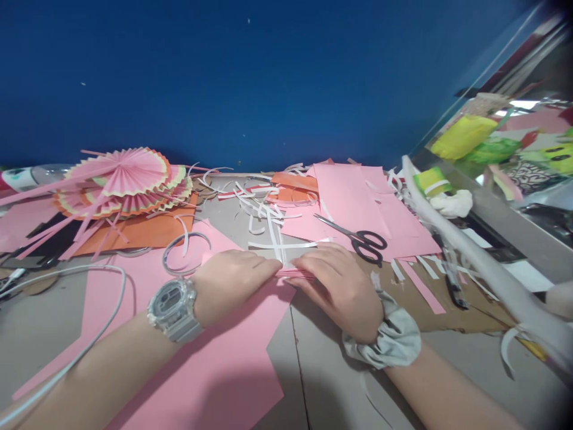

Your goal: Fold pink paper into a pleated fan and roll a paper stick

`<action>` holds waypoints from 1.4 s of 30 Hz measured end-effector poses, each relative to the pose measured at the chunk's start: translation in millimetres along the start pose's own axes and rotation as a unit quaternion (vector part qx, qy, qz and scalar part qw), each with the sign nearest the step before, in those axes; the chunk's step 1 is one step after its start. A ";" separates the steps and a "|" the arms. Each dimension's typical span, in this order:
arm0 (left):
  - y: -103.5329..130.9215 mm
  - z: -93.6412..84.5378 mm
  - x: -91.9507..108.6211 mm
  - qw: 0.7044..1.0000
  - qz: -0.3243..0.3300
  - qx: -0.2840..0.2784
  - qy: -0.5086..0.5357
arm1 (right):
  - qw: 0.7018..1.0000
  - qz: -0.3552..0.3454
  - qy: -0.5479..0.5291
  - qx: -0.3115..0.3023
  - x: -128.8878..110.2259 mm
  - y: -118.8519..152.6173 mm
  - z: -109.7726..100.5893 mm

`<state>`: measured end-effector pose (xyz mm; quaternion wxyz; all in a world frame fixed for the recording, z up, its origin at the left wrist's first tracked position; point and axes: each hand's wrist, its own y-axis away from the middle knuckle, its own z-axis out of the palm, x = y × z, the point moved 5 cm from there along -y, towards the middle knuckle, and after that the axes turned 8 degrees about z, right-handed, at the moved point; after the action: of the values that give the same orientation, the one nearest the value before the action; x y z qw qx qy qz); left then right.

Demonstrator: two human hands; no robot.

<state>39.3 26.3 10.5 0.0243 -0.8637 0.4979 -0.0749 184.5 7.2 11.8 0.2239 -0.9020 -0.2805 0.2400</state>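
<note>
Between my two hands is a narrow folded pink paper (295, 273), pinched from both sides. My left hand (237, 280), with a clear watch at its wrist, closes on its left end above a large pink sheet (215, 364). At the right end, my right hand (342, 286) grips it between thumb and fingers; a pale scrunchie is on that wrist. White paper strips (274, 234) lie just beyond the fingertips. Black-handled scissors (367, 243) rest on pink sheets (349, 197) beyond my right hand.
Pleated paper fans (129, 179) lie at the back left over orange paper (147, 234). A tape roll (170, 263) sits near my left wrist. A white cable (120, 298) crosses the left side. Right are cardboard (416, 316), a cutter (454, 286) and a long white bar (483, 263).
</note>
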 end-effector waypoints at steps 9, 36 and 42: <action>2.8 -3.1 -0.7 0.998 0.006 0.052 0.020 | 0.997 0.046 -0.058 -0.014 1.3 0.9 1.4; 3.9 6.4 7.5 0.999 0.025 0.017 0.036 | 0.982 0.021 -0.125 -0.143 -7.9 -0.4 14.0; 5.9 1.3 -1.5 0.997 0.040 0.047 0.036 | 0.982 0.089 -0.138 -0.094 1.8 1.6 9.6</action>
<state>33.7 24.6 8.4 0.0498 -0.8376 0.5288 -0.1283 181.1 9.6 2.8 0.0748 -0.8985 -0.2485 0.3540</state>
